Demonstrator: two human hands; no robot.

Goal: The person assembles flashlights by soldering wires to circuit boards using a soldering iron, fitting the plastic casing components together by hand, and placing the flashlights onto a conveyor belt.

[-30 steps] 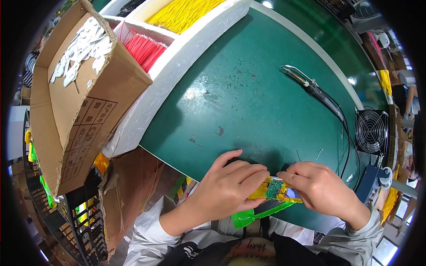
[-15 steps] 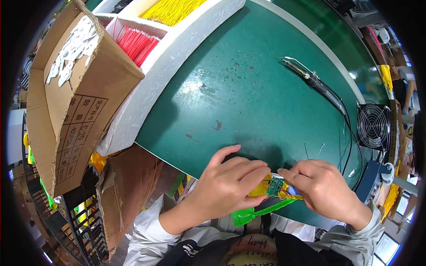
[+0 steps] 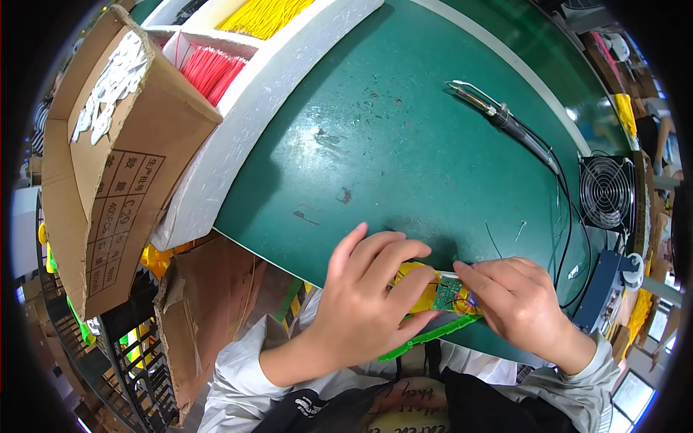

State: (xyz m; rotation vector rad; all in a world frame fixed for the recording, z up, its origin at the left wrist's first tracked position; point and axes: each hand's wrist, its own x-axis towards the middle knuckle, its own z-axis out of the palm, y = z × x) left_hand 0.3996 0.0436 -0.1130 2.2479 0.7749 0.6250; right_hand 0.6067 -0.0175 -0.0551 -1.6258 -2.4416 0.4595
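A yellow-and-green plastic housing [image 3: 411,277] with a small green circuit board [image 3: 449,291] on it is between my two hands at the front edge of the bench. Thin wires run from the board's right end. My left hand [image 3: 375,289] curls around the housing's left part, thumb below and fingers over the top. My right hand [image 3: 518,302] grips the right end, thumb and index finger pinched at the board's upper corner. A long green plastic edge [image 3: 426,338] shows underneath. My fingers hide part of the housing.
A soldering iron [image 3: 509,126] lies on the green bench [image 3: 346,151], its cable running right past a fan [image 3: 606,191] and a blue box [image 3: 600,285]. Wire scraps [image 3: 520,229] lie nearby. At left are a cardboard box [image 3: 137,180] of white pieces and a foam tray [image 3: 289,72] with red and yellow wires.
My left fingers have lifted and spread a little, showing more yellow plastic left of the board. The green plastic part has tilted. My right hand stays at the right end.
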